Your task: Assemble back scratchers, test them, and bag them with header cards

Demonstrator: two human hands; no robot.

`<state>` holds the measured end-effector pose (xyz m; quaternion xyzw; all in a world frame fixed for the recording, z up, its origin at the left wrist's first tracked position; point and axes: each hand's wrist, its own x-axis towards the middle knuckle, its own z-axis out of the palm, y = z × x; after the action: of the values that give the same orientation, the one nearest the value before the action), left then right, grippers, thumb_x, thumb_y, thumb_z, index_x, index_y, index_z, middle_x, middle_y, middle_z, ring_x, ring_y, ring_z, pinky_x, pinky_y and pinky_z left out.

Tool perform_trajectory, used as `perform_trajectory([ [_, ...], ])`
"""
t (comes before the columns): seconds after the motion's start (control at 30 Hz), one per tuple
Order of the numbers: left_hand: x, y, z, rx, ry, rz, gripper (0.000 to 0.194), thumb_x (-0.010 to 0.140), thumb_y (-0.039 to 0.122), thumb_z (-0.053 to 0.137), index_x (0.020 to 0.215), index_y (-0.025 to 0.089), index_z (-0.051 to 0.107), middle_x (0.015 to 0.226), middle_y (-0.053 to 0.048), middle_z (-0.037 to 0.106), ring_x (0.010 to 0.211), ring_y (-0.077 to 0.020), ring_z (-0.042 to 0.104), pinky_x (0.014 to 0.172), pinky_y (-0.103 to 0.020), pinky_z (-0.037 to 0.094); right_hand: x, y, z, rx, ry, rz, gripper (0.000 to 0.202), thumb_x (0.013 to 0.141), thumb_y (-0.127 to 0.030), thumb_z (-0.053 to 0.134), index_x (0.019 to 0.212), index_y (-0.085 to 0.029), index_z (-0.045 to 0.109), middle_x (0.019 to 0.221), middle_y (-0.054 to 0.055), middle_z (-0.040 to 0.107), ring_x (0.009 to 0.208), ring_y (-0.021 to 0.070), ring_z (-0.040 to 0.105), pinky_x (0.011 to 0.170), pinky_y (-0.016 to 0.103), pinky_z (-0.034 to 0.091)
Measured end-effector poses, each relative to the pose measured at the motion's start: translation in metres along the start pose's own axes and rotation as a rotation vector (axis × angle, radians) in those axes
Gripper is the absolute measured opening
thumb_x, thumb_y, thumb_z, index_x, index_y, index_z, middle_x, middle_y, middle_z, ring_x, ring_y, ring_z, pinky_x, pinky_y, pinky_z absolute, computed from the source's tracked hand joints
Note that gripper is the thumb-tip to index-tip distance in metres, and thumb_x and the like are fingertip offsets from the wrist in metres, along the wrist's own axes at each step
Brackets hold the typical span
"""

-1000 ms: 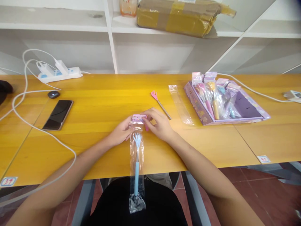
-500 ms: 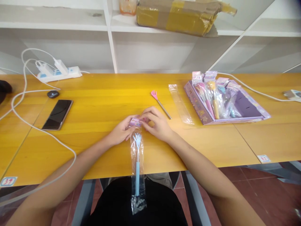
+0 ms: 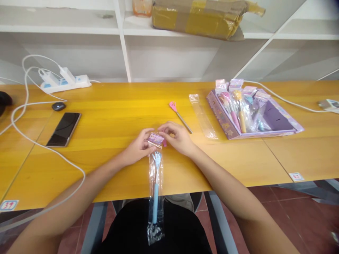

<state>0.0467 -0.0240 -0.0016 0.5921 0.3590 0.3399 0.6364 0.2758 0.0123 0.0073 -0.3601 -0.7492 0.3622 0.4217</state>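
A blue back scratcher [image 3: 155, 197] lies inside a clear plastic sleeve [image 3: 160, 176], hanging past the table's front edge toward my lap. At the sleeve's top is a small purple printed header card [image 3: 156, 138]. My left hand [image 3: 137, 148] is closed on the card's left side, thumb below it. My right hand [image 3: 178, 139] pinches the upper right corner of the card. A bit of something pink [image 3: 164, 143] shows under the right fingers, mostly hidden. Beyond the right hand lies a pink-headed scratcher [image 3: 180, 117] with a bare metal rod, beside an unfilled clear sleeve [image 3: 203, 116].
A purple display box [image 3: 230, 131] at the right holds several bagged scratchers. On the left are a phone [image 3: 64, 129], a black mouse [image 3: 58, 106], a power strip [image 3: 66, 84] and a loose white cable [image 3: 53, 151]. A taped carton [image 3: 197, 17] sits on the shelf.
The header card has tilted, its right side lower, and more of the pink thing shows beneath my right fingers. The left fingers have shifted on the card. The bagged scratcher has moved slightly.
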Motion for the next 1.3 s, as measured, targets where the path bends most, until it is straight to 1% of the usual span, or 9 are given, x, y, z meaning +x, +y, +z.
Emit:
perform_trajectory([
  [0.1,-0.003,-0.004,0.001,0.059,0.013,0.041,0.082,0.091,0.028,0.080,0.155,0.032,0.029,0.142,-0.015,0.065,0.090,-0.0156,0.073,0.077,-0.029,0.056,0.001,0.006,0.002,-0.020,0.104,0.013,0.017,0.101,-0.035,0.071,0.111,-0.021,0.070,0.090,0.004,0.073,0.077,0.0177,0.071,0.072,0.033,0.059],
  [0.2,-0.005,-0.002,0.002,0.150,0.010,0.046,0.076,0.092,0.026,0.078,0.154,0.032,0.035,0.134,-0.013,0.069,0.077,-0.0128,0.069,0.072,-0.029,0.055,0.002,0.009,0.001,-0.043,0.139,0.014,0.017,0.100,-0.035,0.071,0.110,-0.021,0.071,0.100,0.006,0.076,0.080,0.0178,0.071,0.073,0.034,0.059],
  [0.33,-0.004,0.006,0.004,0.171,-0.039,0.056,0.064,0.095,0.027,0.075,0.153,0.028,0.047,0.142,-0.015,0.065,0.103,-0.0234,0.075,0.087,-0.036,0.060,0.002,0.008,0.001,-0.051,0.146,-0.002,0.013,0.099,-0.029,0.072,0.109,-0.021,0.072,0.099,0.005,0.077,0.081,0.0178,0.072,0.076,0.034,0.059],
  [0.43,-0.003,0.007,0.005,0.151,-0.056,0.052,0.067,0.096,0.028,0.074,0.157,0.028,0.046,0.149,-0.017,0.061,0.117,-0.0280,0.074,0.097,-0.041,0.060,0.002,0.008,0.001,-0.053,0.154,-0.022,0.010,0.098,-0.025,0.073,0.108,-0.021,0.073,0.099,0.004,0.077,0.082,0.0176,0.072,0.079,0.034,0.060],
  [0.53,-0.002,0.002,0.004,0.138,-0.065,0.065,0.070,0.097,0.027,0.073,0.160,0.031,0.042,0.151,-0.016,0.060,0.118,-0.0271,0.074,0.099,-0.042,0.060,0.002,0.009,0.001,-0.067,0.158,-0.022,0.010,0.098,-0.027,0.073,0.107,-0.022,0.073,0.099,0.004,0.077,0.082,0.0179,0.073,0.080,0.034,0.060],
  [0.77,-0.001,-0.005,-0.001,0.181,-0.046,0.090,0.049,0.097,0.025,0.072,0.143,0.027,0.055,0.138,-0.013,0.067,0.114,-0.0257,0.075,0.098,-0.042,0.061,0.001,0.009,0.001,-0.101,0.196,-0.049,0.009,0.100,-0.027,0.072,0.107,-0.023,0.073,0.100,0.004,0.076,0.084,0.0178,0.072,0.082,0.034,0.060],
  [0.9,-0.001,-0.003,0.001,0.230,-0.027,0.106,0.053,0.097,0.027,0.072,0.147,0.029,0.056,0.138,-0.012,0.068,0.110,-0.0254,0.075,0.094,-0.040,0.061,0.001,0.005,0.001,-0.101,0.202,-0.068,0.009,0.100,-0.029,0.071,0.106,-0.023,0.073,0.099,0.004,0.076,0.084,0.0176,0.071,0.082,0.033,0.058],
  [1.1,-0.004,-0.005,0.002,0.162,0.038,0.086,0.084,0.093,0.024,0.077,0.162,0.035,0.030,0.117,-0.007,0.071,0.096,-0.0209,0.076,0.084,-0.034,0.060,0.002,-0.002,-0.003,0.069,0.106,0.021,0.026,0.109,-0.044,0.058,0.110,-0.021,0.071,0.093,0.004,0.075,0.087,0.0180,0.072,0.088,0.035,0.057],
  [1.3,-0.001,-0.009,0.003,0.033,0.031,0.127,0.046,0.094,0.027,0.079,0.127,0.029,0.046,0.119,-0.006,0.067,0.098,-0.0181,0.074,0.082,-0.030,0.058,0.001,-0.005,-0.004,-0.040,-0.105,-0.013,0.029,0.100,-0.047,0.072,0.113,-0.021,0.073,0.104,0.006,0.072,0.088,0.0187,0.068,0.083,0.034,0.055],
])
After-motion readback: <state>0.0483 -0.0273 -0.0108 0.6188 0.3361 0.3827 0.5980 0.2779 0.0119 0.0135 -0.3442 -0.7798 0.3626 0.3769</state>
